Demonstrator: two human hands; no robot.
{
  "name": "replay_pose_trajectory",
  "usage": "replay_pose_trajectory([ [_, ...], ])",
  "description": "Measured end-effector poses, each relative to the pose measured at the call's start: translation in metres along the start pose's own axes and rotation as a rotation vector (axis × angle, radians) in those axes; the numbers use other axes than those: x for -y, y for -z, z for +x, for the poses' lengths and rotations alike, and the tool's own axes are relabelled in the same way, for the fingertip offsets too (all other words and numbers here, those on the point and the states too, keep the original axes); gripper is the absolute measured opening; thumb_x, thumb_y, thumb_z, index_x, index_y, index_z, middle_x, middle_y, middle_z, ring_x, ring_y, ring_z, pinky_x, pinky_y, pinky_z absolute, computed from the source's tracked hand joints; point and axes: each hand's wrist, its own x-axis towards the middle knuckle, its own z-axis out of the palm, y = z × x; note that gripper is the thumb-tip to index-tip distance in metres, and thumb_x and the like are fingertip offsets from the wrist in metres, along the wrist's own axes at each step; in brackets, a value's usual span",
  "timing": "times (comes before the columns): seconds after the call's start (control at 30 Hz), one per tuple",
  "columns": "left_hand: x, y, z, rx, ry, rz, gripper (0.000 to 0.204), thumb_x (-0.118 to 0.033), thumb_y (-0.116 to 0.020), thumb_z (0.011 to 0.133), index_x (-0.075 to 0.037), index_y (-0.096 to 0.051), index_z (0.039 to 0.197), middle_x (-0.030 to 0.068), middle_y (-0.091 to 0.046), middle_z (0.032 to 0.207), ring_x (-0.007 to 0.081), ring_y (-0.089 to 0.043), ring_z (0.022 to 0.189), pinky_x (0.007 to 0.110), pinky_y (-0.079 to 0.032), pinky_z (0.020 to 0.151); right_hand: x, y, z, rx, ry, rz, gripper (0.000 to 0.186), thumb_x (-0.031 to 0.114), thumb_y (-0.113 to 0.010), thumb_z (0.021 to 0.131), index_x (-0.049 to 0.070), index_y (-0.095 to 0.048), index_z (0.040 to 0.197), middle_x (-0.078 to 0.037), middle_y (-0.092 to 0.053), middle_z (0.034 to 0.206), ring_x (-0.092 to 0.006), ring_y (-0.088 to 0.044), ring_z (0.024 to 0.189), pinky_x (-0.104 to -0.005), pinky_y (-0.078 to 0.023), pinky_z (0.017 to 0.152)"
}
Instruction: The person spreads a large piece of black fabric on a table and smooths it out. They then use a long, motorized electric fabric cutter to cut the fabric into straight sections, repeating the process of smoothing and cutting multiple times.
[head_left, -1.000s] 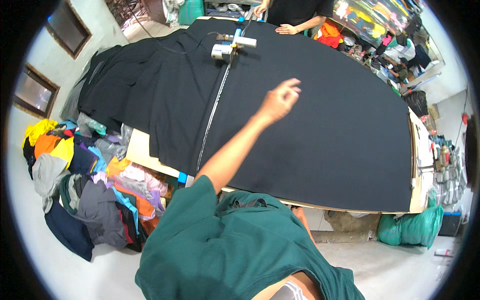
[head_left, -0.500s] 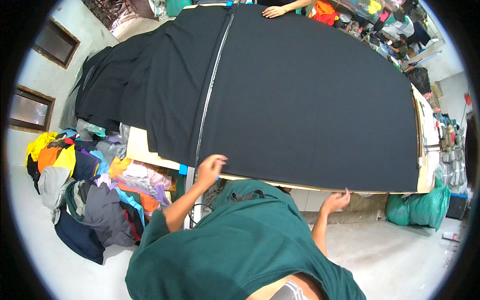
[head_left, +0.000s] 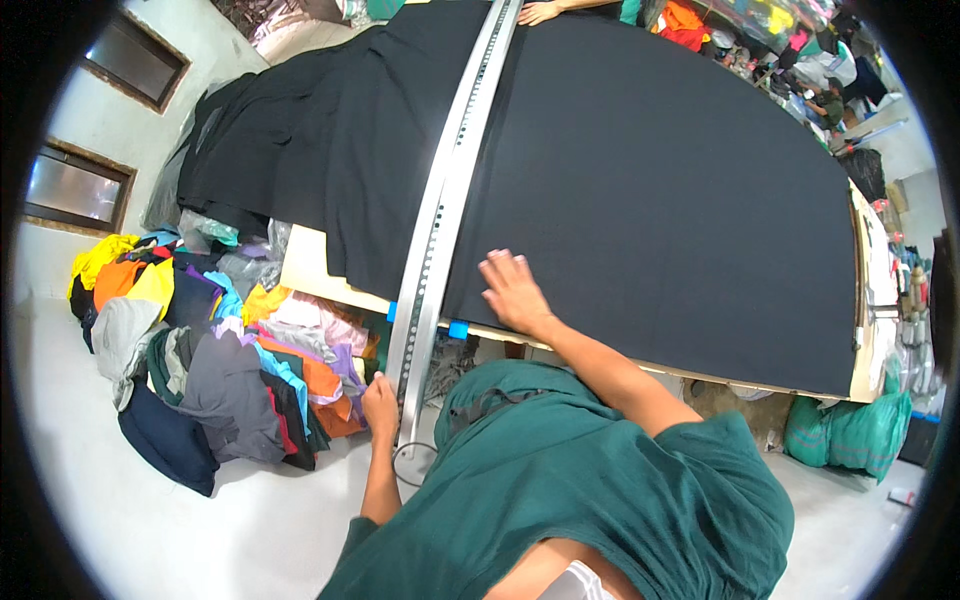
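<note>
A wide black fabric (head_left: 660, 210) is spread over a table, smooth on the right and in loose folds on the left. Across it, from far edge to near edge, runs a long silver metal rail (head_left: 447, 215) with a row of holes or slots. My right hand (head_left: 515, 292) lies on the fabric just right of the rail, its fingers outstretched. Beside the rail's near end, off the table edge, my left hand (head_left: 380, 405) is closed; what is in its fingers, if anything, is hidden. Another person's hand (head_left: 541, 12) rests at the far edge by the rail.
Blue pieces (head_left: 458, 329) sit by the rail at the near table edge (head_left: 308, 262). A black cable loop (head_left: 414, 464) hangs below the rail. Colourful garments (head_left: 235, 385) are heaped at left. Green bags (head_left: 840, 432) stand on the floor at right.
The rail, a thin line before, now shows its broad holed face. My left hand has moved down to the rail's near end. My right hand has moved left from the table edge onto the fabric.
</note>
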Motion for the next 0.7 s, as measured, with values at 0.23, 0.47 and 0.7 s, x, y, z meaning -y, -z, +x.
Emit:
replay_pose_trajectory([
  [0.23, -0.013, 0.028, -0.008, -0.022, -0.058, 0.0, 0.064, -0.043, -0.045, 0.113, 0.006, -0.058, 0.074, 0.0245, -0.054, 0.064, 0.0369, -0.052, 0.057, 0.051, -0.039, 0.06, 0.043, -0.037, 0.071, 0.326, 0.371, -0.004, 0.055, 0.042, -0.039, 0.114, 0.012, -0.049, 0.158, -0.022, -0.035, 0.169, -0.0373, -0.027, 0.16, -0.0597, -0.012, 0.132],
  [0.47, 0.003, -0.003, 0.006, -0.046, -0.069, 0.081, 0.066, -0.042, -0.043, 0.114, 0.006, -0.059, 0.072, 0.0281, -0.056, 0.064, 0.0452, -0.055, 0.058, 0.054, -0.038, 0.059, 0.015, -0.012, 0.009, 0.121, 0.289, 0.136, 0.054, 0.04, -0.039, 0.114, 0.015, -0.042, 0.162, -0.021, -0.03, 0.172, -0.0366, -0.022, 0.162, -0.0575, -0.012, 0.133],
  [0.7, -0.001, -0.008, 0.007, -0.039, -0.117, 0.097, 0.068, -0.044, -0.041, 0.114, 0.006, -0.058, 0.072, 0.0278, -0.055, 0.063, 0.0457, -0.053, 0.058, 0.054, -0.038, 0.06, -0.055, 0.023, -0.027, -0.029, -0.019, -0.005, 0.052, 0.03, -0.05, 0.112, 0.008, -0.047, 0.158, -0.022, -0.036, 0.168, -0.039, -0.029, 0.159, -0.0581, -0.019, 0.131],
])
